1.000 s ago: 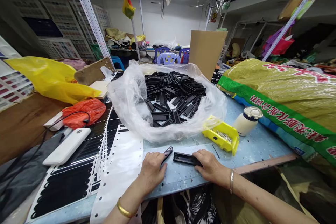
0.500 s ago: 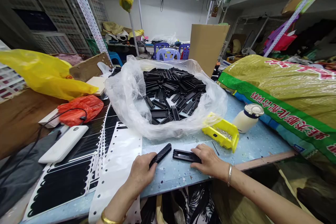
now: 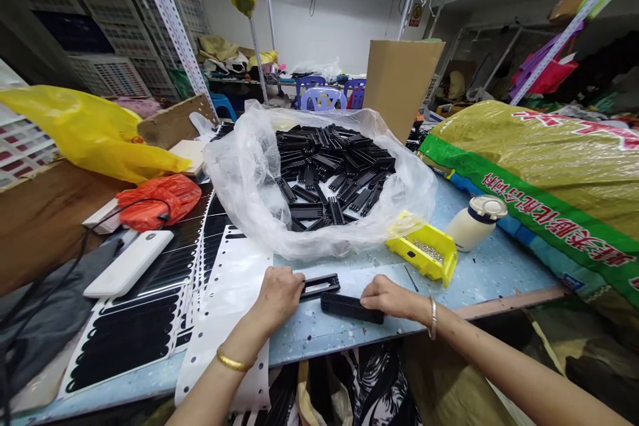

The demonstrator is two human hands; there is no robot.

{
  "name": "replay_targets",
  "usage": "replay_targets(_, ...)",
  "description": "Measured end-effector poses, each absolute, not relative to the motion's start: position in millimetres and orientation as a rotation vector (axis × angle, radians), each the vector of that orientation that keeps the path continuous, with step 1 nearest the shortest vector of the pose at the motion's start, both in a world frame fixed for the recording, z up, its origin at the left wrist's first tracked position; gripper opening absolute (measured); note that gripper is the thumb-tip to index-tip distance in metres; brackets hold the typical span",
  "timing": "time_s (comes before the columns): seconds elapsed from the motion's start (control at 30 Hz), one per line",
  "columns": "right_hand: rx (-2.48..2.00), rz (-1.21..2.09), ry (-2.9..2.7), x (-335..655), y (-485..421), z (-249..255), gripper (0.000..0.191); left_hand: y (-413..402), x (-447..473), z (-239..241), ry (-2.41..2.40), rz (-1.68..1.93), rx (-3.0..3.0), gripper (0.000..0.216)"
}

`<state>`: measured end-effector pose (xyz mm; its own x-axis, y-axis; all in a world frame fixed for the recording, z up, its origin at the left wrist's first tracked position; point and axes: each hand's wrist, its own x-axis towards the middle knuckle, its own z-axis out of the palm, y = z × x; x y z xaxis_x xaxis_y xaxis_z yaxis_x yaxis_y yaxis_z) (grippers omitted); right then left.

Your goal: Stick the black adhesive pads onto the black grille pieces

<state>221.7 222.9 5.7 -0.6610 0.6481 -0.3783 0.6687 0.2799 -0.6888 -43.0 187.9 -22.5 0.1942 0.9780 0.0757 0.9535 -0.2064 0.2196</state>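
Fingers (image 3: 295, 285) of left hand (image 3: 279, 294) curled narrow onto the left end of a black open frame (image 3: 323, 284), pinning it flat to the blue table (image 3: 479, 286). Fingers (image 3: 368, 299) of right hand (image 3: 388, 297) closed on the right end of a solid black bar (image 3: 349, 308), nearer the table edge than the frame, just beside it and almost parallel.

Changed since half a second ago — textured strip gone from the left-hand grip, open frame now at the left hand instead of under the right, closed-faced bar at the right hand. Judged, not seen: strip probably seated onto one frame and a second frame taken up.

Frame: slim, rectangular, slotted through, matte black. Bar: similar length, no openings visible on top.

Left of the hands: white perforated backing sheet (image 3: 224, 306) and sheets of black stickers (image 3: 130, 339). Further out — yellow parts bin (image 3: 424, 254) holding small metal pieces, then white bottle (image 3: 474, 223). Behind these: clear bag (image 3: 249, 193) heaped with black plastic parts (image 3: 334, 173).
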Motion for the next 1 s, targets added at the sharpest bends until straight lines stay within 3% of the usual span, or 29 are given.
replay_targets(0.3, 1.508, -0.814, 2.702, 196.4, 227.3, -11.6, 0.037, 155.1, -53.3, -24.5, 1.836, 0.652, 2.335, 0.022)
replay_targets(0.57, 1.279, -0.181, 2.898, 196.8, 204.7, -25.2, 0.028, 143.2, -36.8, -28.4, 1.834, 0.529, 2.410, 0.030)
replay_targets(0.83, 1.487, -0.338, 2.921, 217.4, 194.2, -28.3, 0.029, 132.7, -28.0, -41.5, 1.797, 0.610, 2.482, 0.025)
replay_targets(1.0, 1.354, -0.251, 3.024, 226.3, 163.4, -38.9, 0.030, 108.3, -25.2, -50.9, 1.764, 0.750, 2.485, 0.030)
